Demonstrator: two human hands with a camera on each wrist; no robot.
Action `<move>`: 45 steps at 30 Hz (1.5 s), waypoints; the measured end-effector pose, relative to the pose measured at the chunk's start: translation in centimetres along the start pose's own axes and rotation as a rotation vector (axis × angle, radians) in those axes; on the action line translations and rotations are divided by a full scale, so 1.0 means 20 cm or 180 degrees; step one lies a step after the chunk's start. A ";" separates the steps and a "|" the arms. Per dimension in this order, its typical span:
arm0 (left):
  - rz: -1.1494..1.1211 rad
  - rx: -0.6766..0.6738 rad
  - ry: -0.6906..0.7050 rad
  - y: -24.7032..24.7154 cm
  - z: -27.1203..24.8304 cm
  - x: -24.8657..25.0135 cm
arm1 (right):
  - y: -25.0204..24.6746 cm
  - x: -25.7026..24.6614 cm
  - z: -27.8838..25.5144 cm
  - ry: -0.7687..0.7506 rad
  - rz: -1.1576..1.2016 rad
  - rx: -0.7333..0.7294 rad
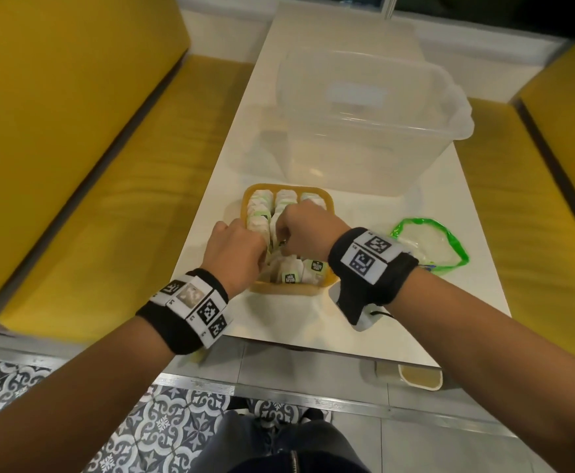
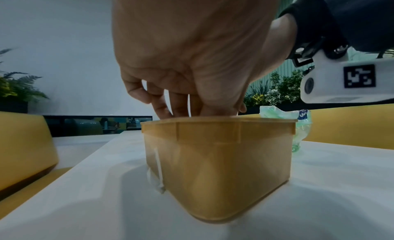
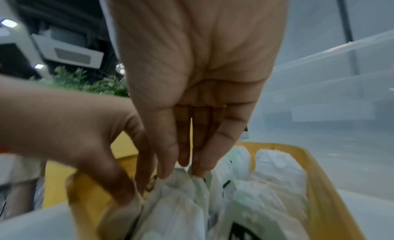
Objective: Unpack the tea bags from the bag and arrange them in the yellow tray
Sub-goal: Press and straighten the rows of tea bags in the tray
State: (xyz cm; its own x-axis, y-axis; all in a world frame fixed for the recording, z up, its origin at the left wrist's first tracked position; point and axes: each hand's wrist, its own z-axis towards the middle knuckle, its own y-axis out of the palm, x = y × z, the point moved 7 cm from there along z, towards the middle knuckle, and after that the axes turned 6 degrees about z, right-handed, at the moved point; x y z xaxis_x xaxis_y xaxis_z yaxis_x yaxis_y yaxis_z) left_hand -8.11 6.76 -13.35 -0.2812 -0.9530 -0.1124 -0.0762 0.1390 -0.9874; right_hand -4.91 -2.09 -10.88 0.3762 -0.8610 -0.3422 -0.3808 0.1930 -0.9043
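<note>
The yellow tray [image 1: 314, 291] looks like matt, slightly translucent plastic with smooth walls and moulded ribs under its rim. The tea bags [image 1: 258, 224] inside it are thin, crinkled white paper with printed green labels. The bag [image 1: 429, 245] is glossy, wrinkled clear plastic film with a green edge. The large bin [image 1: 364, 114] is frosted, see-through plastic. The surface [image 1: 450, 319] is white, smooth and faintly shiny. The benches [image 1: 74, 131] carry matt yellow upholstery, and the wristbands [image 1: 375, 268] are black cloth.

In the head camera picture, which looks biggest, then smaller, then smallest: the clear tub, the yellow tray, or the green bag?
1. clear tub
2. yellow tray, partly hidden by hands
3. green bag

The tub sits farthest away yet looks biggest.
</note>
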 end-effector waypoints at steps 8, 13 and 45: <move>0.0253 -0.0170 0.0227 -0.02 0.01 -0.03 | 0.06 -0.01 -0.02 0.0040 -0.0308 -0.0097; -0.1086 0.0027 -0.0113 -0.04 0.01 -0.05 | 0.01 0.03 -0.04 0.0355 0.0050 0.0173; -0.5373 -0.0827 -0.1201 0.14 0.16 0.10 | 0.22 0.22 -0.03 0.1811 0.3432 0.0782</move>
State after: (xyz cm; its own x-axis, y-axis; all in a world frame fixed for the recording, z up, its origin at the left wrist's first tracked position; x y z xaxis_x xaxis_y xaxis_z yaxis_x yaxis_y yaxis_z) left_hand -5.82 4.33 -16.66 0.4767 -0.0851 0.8749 -0.1738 -0.9848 -0.0011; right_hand -5.43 -5.19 -16.25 -0.4730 -0.2784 -0.8359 -0.0769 0.9582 -0.2756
